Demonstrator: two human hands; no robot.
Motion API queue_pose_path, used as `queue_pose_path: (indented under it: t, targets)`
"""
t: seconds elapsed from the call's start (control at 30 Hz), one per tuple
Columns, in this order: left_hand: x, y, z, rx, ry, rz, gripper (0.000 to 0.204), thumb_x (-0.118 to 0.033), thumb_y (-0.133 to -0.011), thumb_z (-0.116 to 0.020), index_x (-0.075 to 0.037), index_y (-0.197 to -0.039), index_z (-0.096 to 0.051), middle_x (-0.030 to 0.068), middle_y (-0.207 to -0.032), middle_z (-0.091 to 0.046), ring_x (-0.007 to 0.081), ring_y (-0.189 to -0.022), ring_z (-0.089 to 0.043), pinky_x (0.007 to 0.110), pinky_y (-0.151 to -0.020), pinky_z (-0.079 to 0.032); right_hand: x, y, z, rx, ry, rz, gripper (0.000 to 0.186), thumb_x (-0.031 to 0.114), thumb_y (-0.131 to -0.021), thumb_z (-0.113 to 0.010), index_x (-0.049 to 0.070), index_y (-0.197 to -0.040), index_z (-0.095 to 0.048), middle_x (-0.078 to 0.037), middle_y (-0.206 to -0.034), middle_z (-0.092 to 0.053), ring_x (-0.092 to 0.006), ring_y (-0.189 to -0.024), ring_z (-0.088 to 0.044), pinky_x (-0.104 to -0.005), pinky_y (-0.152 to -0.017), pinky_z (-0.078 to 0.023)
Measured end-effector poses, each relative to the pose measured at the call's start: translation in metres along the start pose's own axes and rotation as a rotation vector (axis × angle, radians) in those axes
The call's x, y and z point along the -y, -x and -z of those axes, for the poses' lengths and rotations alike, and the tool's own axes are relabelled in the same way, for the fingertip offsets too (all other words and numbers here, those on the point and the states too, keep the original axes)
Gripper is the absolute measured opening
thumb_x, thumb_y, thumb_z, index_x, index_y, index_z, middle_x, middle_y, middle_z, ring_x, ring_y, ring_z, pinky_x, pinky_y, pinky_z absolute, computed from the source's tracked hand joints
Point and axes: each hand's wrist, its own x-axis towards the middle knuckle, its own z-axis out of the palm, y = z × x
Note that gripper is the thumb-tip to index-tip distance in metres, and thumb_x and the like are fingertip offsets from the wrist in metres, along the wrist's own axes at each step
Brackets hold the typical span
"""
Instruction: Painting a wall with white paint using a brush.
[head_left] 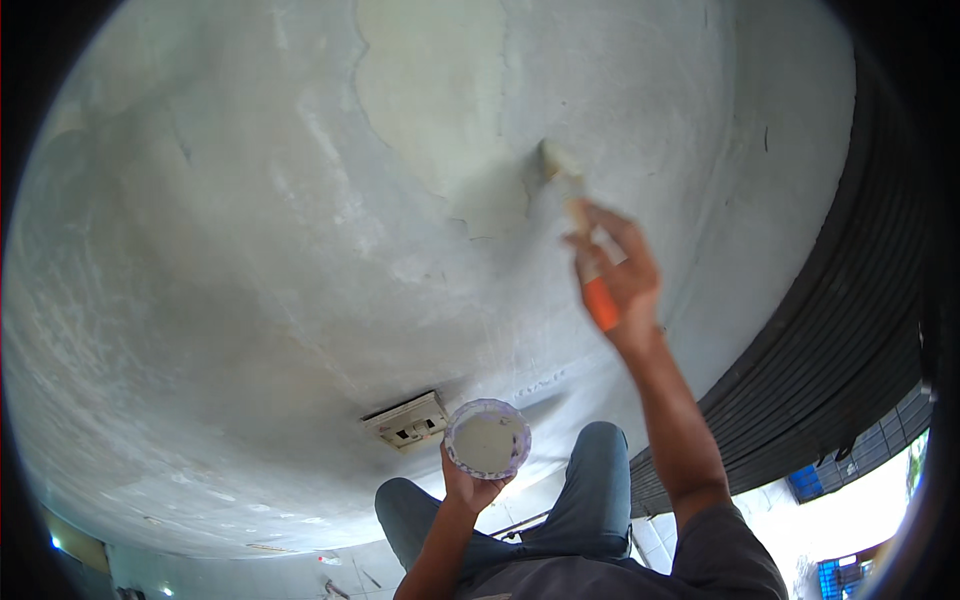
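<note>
In my right hand (pixel 625 275) is a paintbrush (pixel 601 302) with an orange handle end, my fingers closed round its handle. Its pale bristles are at the grey wall, beside the right edge of a pale cream-green painted patch (pixel 435 90); blur hides whether they touch it. Low and in front of my body, my left hand (pixel 472 488) grips a round tub (pixel 524 462) from below. The tub has a purple-and-white, paint-smeared rim and holds pale paint (pixel 487 442).
A white switch and socket plate (pixel 408 424) sits on the wall (pixel 250 250), just left of the tub. At the right stands a dark ribbed roller shutter (pixel 830 340). Blue crates (pixel 805 483) show at the lower right. Tools (pixel 335 588) lie on the floor at lower left.
</note>
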Motion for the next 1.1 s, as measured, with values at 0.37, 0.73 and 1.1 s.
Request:
queue_pose_path:
  t: [0.37, 0.73, 1.1]
  targets:
    - [0.002, -0.010, 0.035, -0.264, 0.076, -0.003, 0.057, -0.064, -0.083, -0.044, -0.023, -0.122, -0.055, -0.0011, -0.115, -0.062, 0.0233, -0.097, -0.062, 0.038, -0.059, -0.049, 0.051, 0.098, -0.039, 0.264, -0.699, -0.288, 0.029, -0.001, -0.075, -0.068, 0.006, -0.103, -0.068, -0.012, -0.113, -0.064, -0.0266, -0.102, -0.064, -0.0327, -0.080, -0.056]
    - [0.001, -0.002, 0.028, -0.100, 0.113, -0.101, 0.062, -0.063, -0.086, -0.042, -0.020, -0.129, -0.051, 0.0054, -0.122, -0.059, 0.0273, -0.109, -0.059, 0.044, -0.069, -0.054, -0.161, 0.085, 0.078, -0.359, 0.197, -0.559, 0.014, 0.008, -0.086, -0.066, 0.002, -0.098, -0.069, -0.010, -0.093, -0.070, -0.0182, -0.086, -0.066, -0.0290, -0.079, -0.051]
    - [0.005, -0.008, 0.086, -0.071, -1.416, -0.539, 0.068, -0.048, -0.083, -0.053, -0.017, -0.140, -0.033, 0.0059, -0.134, -0.049, 0.0256, -0.122, -0.050, 0.045, -0.093, -0.048, -0.237, 0.263, 0.009, -0.116, 0.322, -0.516, 0.018, 0.005, -0.086, -0.062, 0.003, -0.104, -0.066, -0.017, -0.094, -0.066, -0.0317, -0.085, -0.065, -0.0373, -0.077, -0.053]
